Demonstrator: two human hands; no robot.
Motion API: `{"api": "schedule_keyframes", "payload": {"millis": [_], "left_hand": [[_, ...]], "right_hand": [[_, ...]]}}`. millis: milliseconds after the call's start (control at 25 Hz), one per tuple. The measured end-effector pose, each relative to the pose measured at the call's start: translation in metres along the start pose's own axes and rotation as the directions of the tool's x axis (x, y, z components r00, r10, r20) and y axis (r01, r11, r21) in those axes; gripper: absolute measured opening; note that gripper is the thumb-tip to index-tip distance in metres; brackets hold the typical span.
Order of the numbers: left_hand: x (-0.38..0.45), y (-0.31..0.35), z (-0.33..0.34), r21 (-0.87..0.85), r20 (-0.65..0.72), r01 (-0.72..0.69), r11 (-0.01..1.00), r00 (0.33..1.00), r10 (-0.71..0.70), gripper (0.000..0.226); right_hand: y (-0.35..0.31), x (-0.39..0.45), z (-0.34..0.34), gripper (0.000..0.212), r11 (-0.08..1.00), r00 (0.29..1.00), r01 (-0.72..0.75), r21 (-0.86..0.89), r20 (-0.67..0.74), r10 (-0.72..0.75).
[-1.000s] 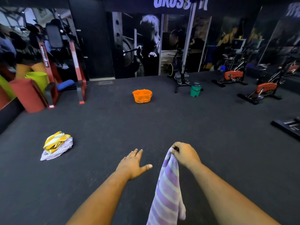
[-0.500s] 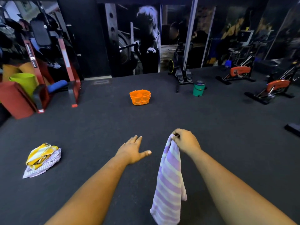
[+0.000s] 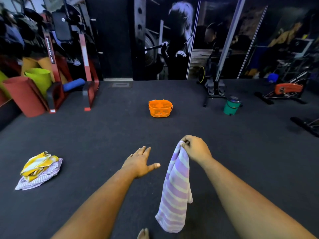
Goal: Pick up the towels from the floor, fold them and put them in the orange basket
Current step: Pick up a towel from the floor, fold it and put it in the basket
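Right hand [image 3: 196, 149] still pinches hanging purple-striped towel [image 3: 175, 188]; left hand [image 3: 139, 163] stays spread, empty. Orange basket [image 3: 160, 108] now nearer: carrying unfolded.

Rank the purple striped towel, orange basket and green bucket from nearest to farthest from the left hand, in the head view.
1. Purple striped towel, just right of the left hand, hanging from the right hand.
2. Orange basket, ahead on the floor.
3. Green bucket, far right.
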State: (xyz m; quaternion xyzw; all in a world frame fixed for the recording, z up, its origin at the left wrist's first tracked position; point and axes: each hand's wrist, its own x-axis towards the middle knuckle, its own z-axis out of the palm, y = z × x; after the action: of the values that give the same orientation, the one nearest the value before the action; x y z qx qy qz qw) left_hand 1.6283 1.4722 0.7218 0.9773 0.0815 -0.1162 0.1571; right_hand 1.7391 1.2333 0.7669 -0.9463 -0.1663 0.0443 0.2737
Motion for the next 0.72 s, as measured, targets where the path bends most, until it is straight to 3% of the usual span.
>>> {"api": "schedule_keyframes", "payload": {"millis": [320,720], "left_hand": [[0.208,-0.047,-0.060,-0.041,0.020,0.036,0.999,0.999,-0.035,0.100],[0.461,-0.060,-0.140,0.024,0.002,0.030,0.999,1.000,-0.030,0.100]], "right_hand": [[0.009,0.218,0.015,0.012,0.999,1.000,-0.025,-0.030,0.014,0.025],[0.037,0.474,0.007,0.010,0.994,1.000,0.010,0.108,-0.006,-0.010]]}}
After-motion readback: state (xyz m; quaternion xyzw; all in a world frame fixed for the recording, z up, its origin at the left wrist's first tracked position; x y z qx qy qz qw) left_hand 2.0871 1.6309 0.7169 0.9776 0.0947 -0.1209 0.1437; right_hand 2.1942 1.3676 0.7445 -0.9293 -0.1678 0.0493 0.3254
